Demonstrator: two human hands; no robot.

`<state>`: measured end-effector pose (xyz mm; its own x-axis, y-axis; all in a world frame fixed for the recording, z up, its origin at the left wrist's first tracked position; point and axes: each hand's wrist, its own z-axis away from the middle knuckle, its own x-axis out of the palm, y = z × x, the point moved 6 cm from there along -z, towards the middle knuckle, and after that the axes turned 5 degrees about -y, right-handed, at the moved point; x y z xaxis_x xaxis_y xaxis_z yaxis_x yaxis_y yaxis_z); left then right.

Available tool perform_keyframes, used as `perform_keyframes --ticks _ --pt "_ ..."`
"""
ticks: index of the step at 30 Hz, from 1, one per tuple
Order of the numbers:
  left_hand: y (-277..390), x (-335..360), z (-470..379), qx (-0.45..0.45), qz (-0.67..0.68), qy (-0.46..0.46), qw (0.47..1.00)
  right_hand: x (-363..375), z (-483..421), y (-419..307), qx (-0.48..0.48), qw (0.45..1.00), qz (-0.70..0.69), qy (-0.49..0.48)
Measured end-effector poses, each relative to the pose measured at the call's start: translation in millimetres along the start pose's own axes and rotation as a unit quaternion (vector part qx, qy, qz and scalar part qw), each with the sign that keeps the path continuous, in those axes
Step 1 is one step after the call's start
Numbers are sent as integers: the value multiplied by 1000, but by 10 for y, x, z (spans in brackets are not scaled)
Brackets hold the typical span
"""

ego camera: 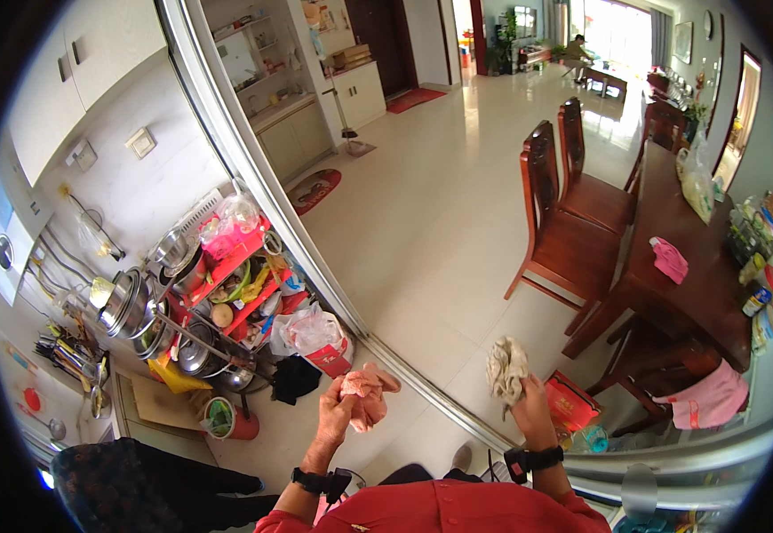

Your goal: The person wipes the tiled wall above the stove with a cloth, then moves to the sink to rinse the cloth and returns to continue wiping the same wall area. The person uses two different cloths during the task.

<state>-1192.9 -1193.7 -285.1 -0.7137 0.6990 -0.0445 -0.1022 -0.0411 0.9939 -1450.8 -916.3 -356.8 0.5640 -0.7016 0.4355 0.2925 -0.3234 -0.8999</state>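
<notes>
My left hand [335,412], low in the middle of the view, grips a bunched pink cloth [368,394] that hangs over the kitchen floor. To its right, my right hand [532,408] holds a crumpled greyish-beige cloth [508,370], raised near the sliding-door frame. The two cloths are apart. Another pink cloth [670,260] lies on the dark wooden dining table [670,293]. A pink towel [710,398] is draped over a chair at the lower right.
A metal door track [420,392] crosses the floor. Left stands a red rack [230,263] with pots and bags; a red bucket [246,424] is below. Wooden chairs [576,253] flank the table. A person in dark clothes [160,483] is close at lower left; another person [576,56] sits far off.
</notes>
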Motion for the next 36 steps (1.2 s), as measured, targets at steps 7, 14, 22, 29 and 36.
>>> perform_keyframes --ticks 7,14,22,29,36 --pt "71 -128 -509 -26 25 94 995 624 -1052 202 131 947 -280 -90" --pt "-226 -86 -1874 -34 56 104 992 482 -2298 542 219 961 -152 -74" --pt "-78 -15 -4280 -60 140 116 981 835 -4563 581 280 949 -137 -51" --pt "361 -182 -5991 -42 178 121 976 1228 -6290 569 239 940 -233 -74" --pt "478 -445 -7647 -9 141 183 973 1458 -8386 643 264 919 -243 -164"
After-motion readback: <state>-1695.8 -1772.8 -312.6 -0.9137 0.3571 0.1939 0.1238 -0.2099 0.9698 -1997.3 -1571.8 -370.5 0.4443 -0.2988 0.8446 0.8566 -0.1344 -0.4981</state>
